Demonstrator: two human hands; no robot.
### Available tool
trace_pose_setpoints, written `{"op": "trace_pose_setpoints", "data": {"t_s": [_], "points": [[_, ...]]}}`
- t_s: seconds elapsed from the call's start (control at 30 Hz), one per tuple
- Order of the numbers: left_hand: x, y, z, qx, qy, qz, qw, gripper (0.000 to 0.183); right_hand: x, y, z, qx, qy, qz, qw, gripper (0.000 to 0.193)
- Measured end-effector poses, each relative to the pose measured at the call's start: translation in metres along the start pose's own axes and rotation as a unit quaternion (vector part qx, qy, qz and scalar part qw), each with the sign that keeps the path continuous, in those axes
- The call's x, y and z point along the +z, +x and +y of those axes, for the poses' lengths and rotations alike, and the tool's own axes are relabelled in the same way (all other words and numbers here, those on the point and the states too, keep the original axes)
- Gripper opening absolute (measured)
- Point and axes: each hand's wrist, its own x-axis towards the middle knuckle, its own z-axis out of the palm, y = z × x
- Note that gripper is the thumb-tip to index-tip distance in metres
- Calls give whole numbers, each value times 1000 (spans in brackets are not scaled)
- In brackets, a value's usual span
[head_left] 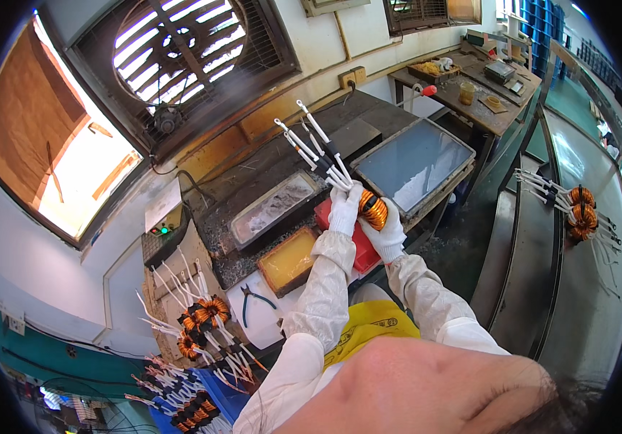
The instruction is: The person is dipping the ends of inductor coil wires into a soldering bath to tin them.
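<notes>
Both my hands wear white gloves and hold one copper-wound toroidal coil [373,210] over the workbench. My left hand [343,207] is closed round the base of its white-sleeved leads [318,153], which point up and away, with metal lugs at some ends. My right hand [385,233] grips the coil's winding from the right side; its fingers are partly hidden behind it. Beneath the hands sits a red container [364,249], partly covered by my arms. To its left are a tray of amber material [288,260] and a narrow metal trough with a crusted grey-white surface [275,208].
A wide tray of greyish liquid [416,163] stands at the right. Green-handled cutters [255,298] lie on white paper at left. More coils [204,318] sit nearby, above a blue crate [213,390]. Further coils [584,211] rest on a metal surface at far right. A fan [179,50] fills the wall opening.
</notes>
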Motion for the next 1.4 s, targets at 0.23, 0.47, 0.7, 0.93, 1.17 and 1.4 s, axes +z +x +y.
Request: {"op": "trace_pose_setpoints", "data": {"t_s": [0.23, 0.47, 0.7, 0.93, 1.17, 1.4], "points": [[4, -8, 8, -14, 41, 31, 999, 64, -1, 0, -1, 1, -16, 3, 1000, 68], [3, -20, 28, -15, 1, 26, 1000, 58, -3, -1, 0, 18, -3, -8, 1000, 67], [-6, -14, 12, -17, -6, -10, 1000, 56, -2, -3, -4, 2, -16, -13, 1000, 68], [0, -13, 15, -15, 3, -15, 1000, 60, -3, -1, 3, -3, -3, -1, 1000, 68], [-6, -14, 17, -26, 28, -14, 999, 60, -2, -1, 6, -11, -7, -6, 1000, 68], [-10, -25, 21, -4, -70, -16, 997, 45, -3, -5, -7, -22, -29, -16, 999, 69]]}}
